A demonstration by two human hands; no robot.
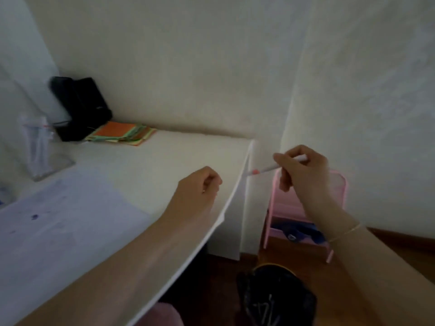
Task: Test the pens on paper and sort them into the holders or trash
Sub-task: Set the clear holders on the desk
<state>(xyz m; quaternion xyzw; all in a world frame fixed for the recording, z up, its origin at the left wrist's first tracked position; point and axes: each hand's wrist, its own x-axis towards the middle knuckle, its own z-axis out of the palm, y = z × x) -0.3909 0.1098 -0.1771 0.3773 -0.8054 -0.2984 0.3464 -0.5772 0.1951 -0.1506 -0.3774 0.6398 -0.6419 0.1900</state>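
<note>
Since the right hand (303,168) pinches the pen (277,166) out past the table (164,156) edge, its long axis near level and tip pointing left, the trash bin (275,300) lies below it, while the left hand (200,184), loosely curled and holding nothing, rests on the table.
</note>
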